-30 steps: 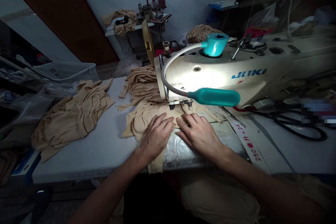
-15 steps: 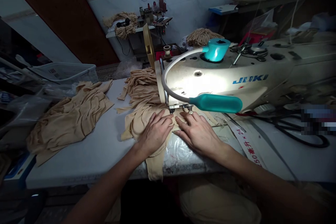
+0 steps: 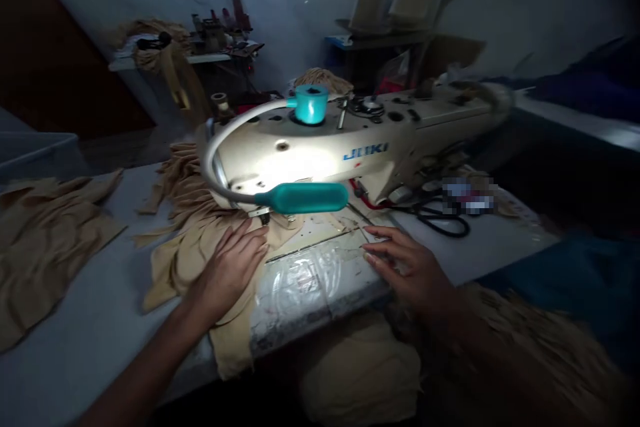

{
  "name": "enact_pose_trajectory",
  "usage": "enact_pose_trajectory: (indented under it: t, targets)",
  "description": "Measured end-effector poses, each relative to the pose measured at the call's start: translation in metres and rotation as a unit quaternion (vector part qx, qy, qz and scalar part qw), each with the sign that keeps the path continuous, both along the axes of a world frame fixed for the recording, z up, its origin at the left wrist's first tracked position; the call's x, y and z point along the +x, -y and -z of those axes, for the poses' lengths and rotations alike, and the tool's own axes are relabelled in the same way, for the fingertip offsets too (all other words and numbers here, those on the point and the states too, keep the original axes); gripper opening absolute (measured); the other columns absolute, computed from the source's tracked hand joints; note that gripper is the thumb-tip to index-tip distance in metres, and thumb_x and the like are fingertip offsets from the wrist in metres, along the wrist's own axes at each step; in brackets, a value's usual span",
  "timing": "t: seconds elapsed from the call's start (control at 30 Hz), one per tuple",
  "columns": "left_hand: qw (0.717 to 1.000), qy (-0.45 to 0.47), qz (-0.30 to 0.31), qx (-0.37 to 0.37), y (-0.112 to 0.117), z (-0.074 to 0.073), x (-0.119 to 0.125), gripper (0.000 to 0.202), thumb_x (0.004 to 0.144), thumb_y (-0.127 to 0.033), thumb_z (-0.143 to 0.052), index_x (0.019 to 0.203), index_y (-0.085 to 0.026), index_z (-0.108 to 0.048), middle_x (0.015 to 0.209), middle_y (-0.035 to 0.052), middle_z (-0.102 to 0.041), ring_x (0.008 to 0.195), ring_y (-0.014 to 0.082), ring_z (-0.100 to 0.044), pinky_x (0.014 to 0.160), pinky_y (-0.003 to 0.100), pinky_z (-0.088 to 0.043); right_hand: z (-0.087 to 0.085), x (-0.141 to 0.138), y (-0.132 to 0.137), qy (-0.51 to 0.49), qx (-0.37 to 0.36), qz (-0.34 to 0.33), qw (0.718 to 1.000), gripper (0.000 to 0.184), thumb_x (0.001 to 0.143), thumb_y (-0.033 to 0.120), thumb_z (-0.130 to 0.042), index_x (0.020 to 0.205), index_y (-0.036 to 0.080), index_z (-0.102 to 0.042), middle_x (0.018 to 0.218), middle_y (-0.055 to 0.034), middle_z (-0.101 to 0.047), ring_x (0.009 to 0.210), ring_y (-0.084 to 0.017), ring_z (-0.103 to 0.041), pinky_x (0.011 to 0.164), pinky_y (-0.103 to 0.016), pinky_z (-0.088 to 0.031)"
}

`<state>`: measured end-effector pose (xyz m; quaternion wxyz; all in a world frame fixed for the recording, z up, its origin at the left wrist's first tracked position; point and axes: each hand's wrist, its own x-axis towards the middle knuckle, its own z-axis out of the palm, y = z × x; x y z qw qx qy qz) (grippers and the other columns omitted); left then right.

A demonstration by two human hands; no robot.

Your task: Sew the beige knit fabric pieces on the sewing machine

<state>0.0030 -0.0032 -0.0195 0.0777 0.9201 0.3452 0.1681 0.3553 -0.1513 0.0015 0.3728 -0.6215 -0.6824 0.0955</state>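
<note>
My left hand (image 3: 231, 265) lies flat, fingers together, on a piece of tan fabric (image 3: 193, 253) just in front of the needle of a cream sewing machine (image 3: 350, 143). A teal lamp head (image 3: 303, 197) on a bent white neck hangs over the needle area and lights the fabric. My right hand (image 3: 410, 265) hovers over the table's front edge to the right of the needle, fingers stretched out and holding nothing. The fabric drapes over the table edge below my left hand.
Another heap of tan fabric (image 3: 45, 240) lies at the left of the grey table (image 3: 100, 327). Black scissors (image 3: 443, 219) rest right of the machine. A clear plastic sheet (image 3: 305, 280) covers the table front. More tan cloth (image 3: 360, 373) hangs below the edge.
The view has swung right. My right hand has come off the fabric and moved right, away from the needle. My left hand stays pressed on the fabric.
</note>
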Motion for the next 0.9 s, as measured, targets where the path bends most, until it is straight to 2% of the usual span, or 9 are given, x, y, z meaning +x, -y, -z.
enact_pose_trajectory:
  t: [0.1, 0.2, 0.27, 0.33, 0.43, 0.53, 0.73, 0.83, 0.9]
  targets:
    - [1.000, 0.008, 0.005, 0.016, -0.006, 0.008, -0.002, 0.035, 0.112, -0.040, -0.044, 0.138, -0.025, -0.063, 0.147, 0.0078, -0.066, 0.153, 0.0325, -0.046, 0.128, 0.058, -0.035, -0.006, 0.040, 0.006, 0.025, 0.037, 0.075, 0.996, 0.022, 0.105, 0.037, -0.061, 0.113, 0.029, -0.079, 0.133, -0.0109, -0.073, 0.121, -0.034, -0.071, 0.098, -0.051, -0.063]
    - [0.999, 0.017, 0.021, 0.032, -0.013, 0.015, -0.005, 0.034, 0.110, -0.042, -0.047, 0.136, -0.027, -0.063, 0.145, 0.0065, -0.068, 0.152, 0.0333, -0.047, 0.128, 0.057, -0.036, -0.015, 0.077, -0.001, 0.087, 0.098, 0.152, 0.980, 0.026, 0.106, 0.038, -0.060, 0.122, 0.027, -0.077, 0.134, -0.0127, -0.072, 0.123, -0.034, -0.070, 0.100, -0.052, -0.062]
    - [0.999, 0.019, 0.025, 0.039, -0.016, 0.018, -0.007, 0.034, 0.109, -0.042, -0.049, 0.136, -0.028, -0.063, 0.145, 0.0061, -0.067, 0.152, 0.0338, -0.048, 0.127, 0.057, -0.037, -0.018, 0.095, -0.008, 0.141, 0.112, 0.174, 0.968, 0.033, 0.107, 0.037, -0.056, 0.132, 0.023, -0.074, 0.137, -0.0155, -0.071, 0.128, -0.035, -0.067, 0.105, -0.054, -0.060]
    - [0.999, 0.017, 0.019, 0.041, -0.017, 0.018, -0.007, 0.034, 0.109, -0.042, -0.049, 0.137, -0.028, -0.063, 0.146, 0.0057, -0.067, 0.153, 0.0344, -0.046, 0.126, 0.059, -0.038, -0.014, 0.105, -0.015, 0.203, 0.090, 0.160, 0.962, 0.041, 0.109, 0.036, -0.052, 0.142, 0.017, -0.068, 0.143, -0.0182, -0.068, 0.136, -0.036, -0.063, 0.111, -0.056, -0.056]
    - [0.999, 0.010, 0.011, 0.039, -0.014, 0.017, -0.006, 0.033, 0.109, -0.041, -0.049, 0.135, -0.028, -0.064, 0.146, 0.0057, -0.068, 0.154, 0.0341, -0.045, 0.126, 0.059, -0.038, 0.000, 0.107, -0.019, 0.274, 0.048, 0.132, 0.951, 0.048, 0.111, 0.034, -0.047, 0.152, 0.011, -0.058, 0.155, -0.0216, -0.060, 0.145, -0.037, -0.056, 0.117, -0.058, -0.050]
    - [0.999, 0.009, 0.009, 0.043, -0.011, 0.016, -0.006, 0.033, 0.109, -0.040, -0.049, 0.134, -0.027, -0.065, 0.145, 0.0063, -0.068, 0.153, 0.0337, -0.047, 0.127, 0.058, -0.038, 0.013, 0.102, -0.018, 0.299, 0.034, 0.137, 0.944, 0.053, 0.111, 0.035, -0.046, 0.156, 0.008, -0.053, 0.159, -0.0234, -0.054, 0.149, -0.037, -0.051, 0.119, -0.058, -0.048]
    - [0.998, -0.015, 0.004, 0.066, -0.013, 0.020, -0.006, 0.035, 0.111, -0.039, -0.046, 0.139, -0.027, -0.064, 0.149, 0.0046, -0.065, 0.155, 0.0325, -0.045, 0.126, 0.056, -0.039, 0.015, 0.099, -0.016, 0.291, 0.029, 0.167, 0.942, 0.057, 0.111, 0.039, -0.044, 0.159, 0.009, -0.049, 0.163, -0.0216, -0.050, 0.152, -0.037, -0.047, 0.122, -0.057, -0.044]
    - [0.993, -0.044, 0.008, 0.110, -0.004, 0.014, -0.001, 0.037, 0.112, -0.033, -0.042, 0.140, -0.023, -0.065, 0.150, 0.0071, -0.065, 0.153, 0.0329, -0.047, 0.125, 0.054, -0.041, 0.015, 0.084, -0.010, 0.247, 0.069, 0.184, 0.949, 0.054, 0.109, 0.040, -0.049, 0.153, 0.010, -0.057, 0.161, -0.0217, -0.052, 0.149, -0.039, -0.051, 0.121, -0.058, -0.046]
    - [0.987, -0.069, -0.005, 0.147, 0.011, 0.006, 0.003, 0.038, 0.112, -0.029, -0.041, 0.138, -0.021, -0.068, 0.147, 0.0087, -0.068, 0.148, 0.0351, -0.052, 0.123, 0.057, -0.042, 0.017, 0.059, -0.005, 0.188, 0.090, 0.160, 0.965, 0.044, 0.108, 0.040, -0.053, 0.141, 0.016, -0.069, 0.154, -0.0183, -0.061, 0.141, -0.037, -0.059, 0.117, -0.056, -0.051]
